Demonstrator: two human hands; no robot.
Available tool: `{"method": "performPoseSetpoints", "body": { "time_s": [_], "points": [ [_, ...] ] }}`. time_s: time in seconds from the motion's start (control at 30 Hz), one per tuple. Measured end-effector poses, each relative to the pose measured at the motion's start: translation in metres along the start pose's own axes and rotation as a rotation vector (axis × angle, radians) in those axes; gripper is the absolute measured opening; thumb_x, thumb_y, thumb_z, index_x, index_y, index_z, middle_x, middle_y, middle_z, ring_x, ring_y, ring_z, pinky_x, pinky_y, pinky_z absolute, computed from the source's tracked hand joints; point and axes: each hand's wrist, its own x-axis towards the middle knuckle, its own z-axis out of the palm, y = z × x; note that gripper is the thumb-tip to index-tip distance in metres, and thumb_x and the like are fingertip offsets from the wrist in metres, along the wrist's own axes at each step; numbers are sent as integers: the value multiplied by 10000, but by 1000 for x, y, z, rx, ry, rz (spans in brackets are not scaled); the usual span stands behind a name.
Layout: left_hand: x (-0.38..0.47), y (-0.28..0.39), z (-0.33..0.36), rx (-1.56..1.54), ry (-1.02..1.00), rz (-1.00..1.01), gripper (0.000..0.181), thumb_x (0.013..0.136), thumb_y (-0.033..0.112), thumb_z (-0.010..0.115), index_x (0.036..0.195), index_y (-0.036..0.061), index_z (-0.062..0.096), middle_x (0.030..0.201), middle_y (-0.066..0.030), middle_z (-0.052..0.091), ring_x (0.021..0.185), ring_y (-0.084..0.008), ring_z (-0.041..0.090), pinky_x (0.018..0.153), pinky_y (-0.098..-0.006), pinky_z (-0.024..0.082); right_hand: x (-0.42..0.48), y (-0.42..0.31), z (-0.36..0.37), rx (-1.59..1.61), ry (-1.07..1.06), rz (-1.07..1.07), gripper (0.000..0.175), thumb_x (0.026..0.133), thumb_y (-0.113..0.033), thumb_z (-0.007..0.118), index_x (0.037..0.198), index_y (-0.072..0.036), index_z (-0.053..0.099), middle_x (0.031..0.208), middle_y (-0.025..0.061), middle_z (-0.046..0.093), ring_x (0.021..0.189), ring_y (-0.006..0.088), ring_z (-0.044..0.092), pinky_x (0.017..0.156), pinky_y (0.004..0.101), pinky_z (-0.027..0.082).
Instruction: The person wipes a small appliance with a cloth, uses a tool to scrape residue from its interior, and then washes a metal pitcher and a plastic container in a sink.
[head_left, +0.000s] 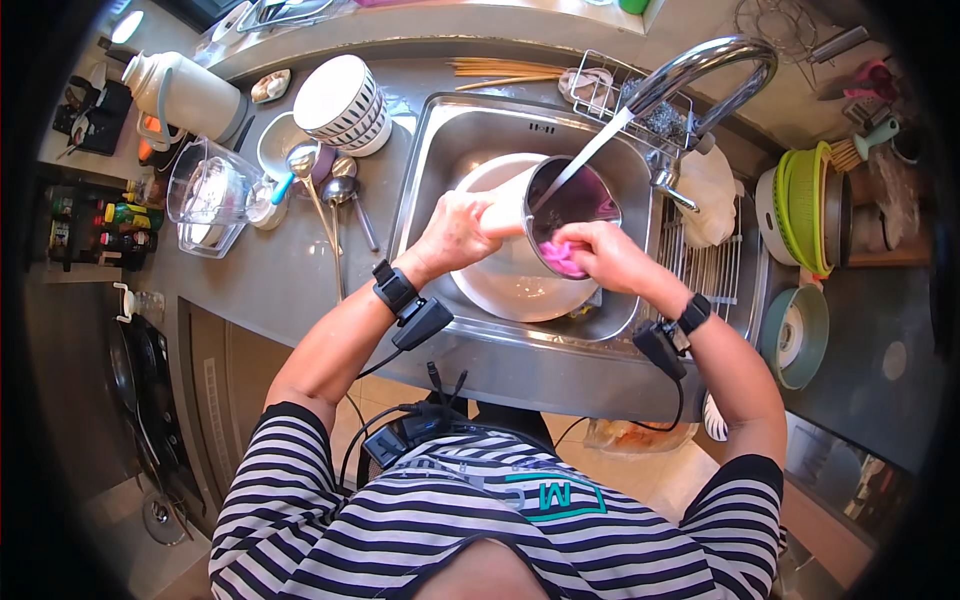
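Observation:
My left hand (459, 231) grips the pale outer side of a deep, steel-lined jug (574, 187), tilted over the sink with its mouth toward the right. Bunched in the fingers of my right hand (604, 253) is a pink cloth (561, 259), pressed inside the jug's lower rim. From the curved chrome faucet (701, 56) a stream of water (589, 154) runs into the jug. Below it, a large white basin (495, 289) sits in the stainless steel sink (429, 165). The jug covers part of the basin.
Left of the sink are a stack of patterned bowls (341, 105), metal ladles (339, 191), a clear plastic pitcher (199, 199) and a white vacuum jug (191, 94). Chopsticks (502, 69) and a wire caddy (600, 86) line the back. At right stand a drying rack (720, 281) and green colander (802, 206).

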Motion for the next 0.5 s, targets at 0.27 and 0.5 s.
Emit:
{"method": "performPoseSetpoints", "body": {
  "time_s": [0.27, 0.5],
  "points": [
    [-3, 5, -7, -107, 17, -108, 197, 768, 130, 703, 927, 15, 697, 814, -163, 692, 731, -282, 654, 672, -337, 524, -27, -7, -68, 104, 376, 40, 285, 808, 132, 469, 997, 24, 653, 1061, 161, 583, 897, 249, 690, 739, 280, 624],
    [-6, 11, -6, -160, -7, -138, 175, 784, 122, 675, 932, 33, 702, 821, -165, 690, 729, -326, 680, 671, -337, 532, -19, -18, -52, -115, 381, -234, 298, 817, 81, 486, 1037, 18, 677, 1000, 82, 684, 974, 209, 678, 702, 289, 593]
  ]
}}
